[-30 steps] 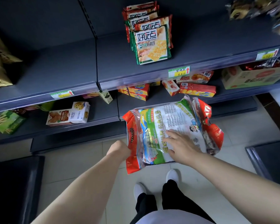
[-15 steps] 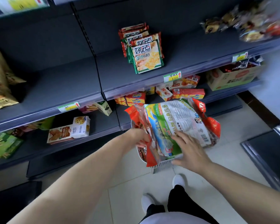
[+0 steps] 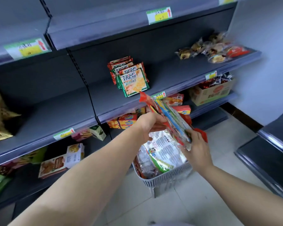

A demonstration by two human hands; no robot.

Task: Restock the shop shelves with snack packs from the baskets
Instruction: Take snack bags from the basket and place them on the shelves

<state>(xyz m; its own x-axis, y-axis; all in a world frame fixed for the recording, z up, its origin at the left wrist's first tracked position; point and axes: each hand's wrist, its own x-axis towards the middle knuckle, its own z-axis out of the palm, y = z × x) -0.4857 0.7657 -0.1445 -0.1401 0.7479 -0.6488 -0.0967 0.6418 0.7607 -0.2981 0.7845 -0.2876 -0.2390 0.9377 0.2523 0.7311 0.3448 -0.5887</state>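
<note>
We grip a glossy plastic snack pack with red ends and blue, yellow and green print (image 3: 168, 116) in both hands, over the grey slatted plastic basket (image 3: 167, 178) on the tiled floor, where more silvery snack packs (image 3: 162, 154) lie piled. The right hand (image 3: 197, 144) is curled round the pack's lower, nearer end; the left hand (image 3: 151, 126) clasps its side higher up, fingers wrapped under it. The pack stands on edge, its long axis running up and away from the right hand, its red top corner close to the front lip of the dark grey metal shelf (image 3: 170, 79). The left hand is the nearer to that shelf. Beyond, green-and-red cracker packs (image 3: 134, 82) stand stacked, with bare shelf to their right, likely where this pack goes.
</note>
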